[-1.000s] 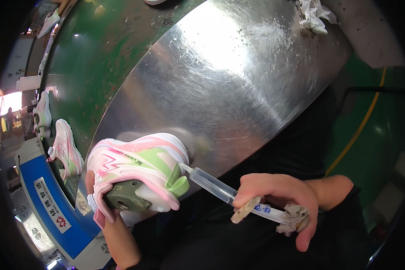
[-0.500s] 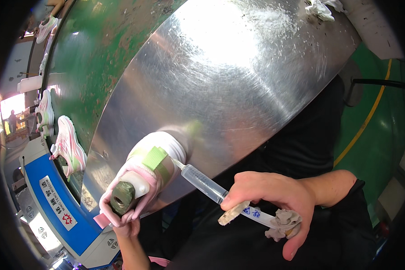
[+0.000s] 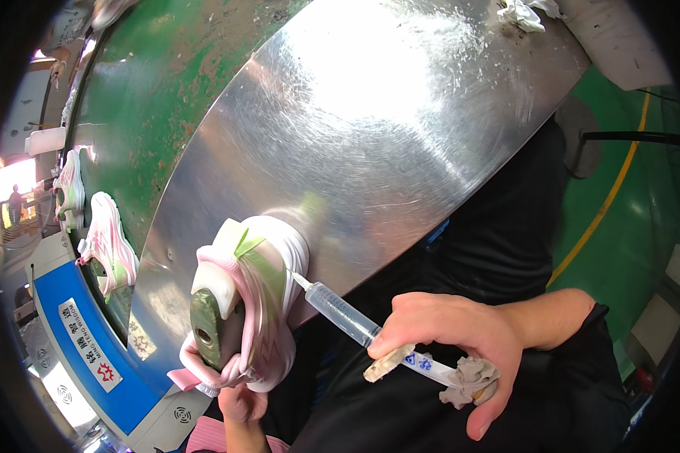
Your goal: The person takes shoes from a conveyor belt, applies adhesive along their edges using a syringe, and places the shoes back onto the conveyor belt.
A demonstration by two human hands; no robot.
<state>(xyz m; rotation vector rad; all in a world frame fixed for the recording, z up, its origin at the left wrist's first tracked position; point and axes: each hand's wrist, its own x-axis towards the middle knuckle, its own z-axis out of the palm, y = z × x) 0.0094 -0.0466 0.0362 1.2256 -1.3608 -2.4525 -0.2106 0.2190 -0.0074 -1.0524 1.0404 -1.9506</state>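
Note:
A pink, white and pale green sneaker (image 3: 268, 317) rests on the metal sheet with a dark green shoe last (image 3: 207, 332) inside it. Beneath the heel, my left hand (image 3: 242, 405) grips the sneaker, its fingers mostly hidden by it. In my right hand (image 3: 468, 328) is a clear syringe (image 3: 341, 312), held between thumb and fingers. Its thin needle tip meets the edge between upper and white sole, though whether it touches I cannot tell. A ragged whitish piece sticks to the barrel's end, and a crumpled grey wad (image 3: 472, 381) covers the plunger end.
The shiny metal sheet (image 3: 332, 174) carries white scraps and crumpled tissue (image 3: 521, 15) at its far end. Beyond it runs a worn green surface (image 3: 155, 98). Two more sneakers stand left, one pink and white (image 3: 109, 241), beside a blue and white machine (image 3: 91, 347).
The sneaker has turned and tilted in my left hand, so more of its right side shows. My right hand and the syringe have shifted slightly left.

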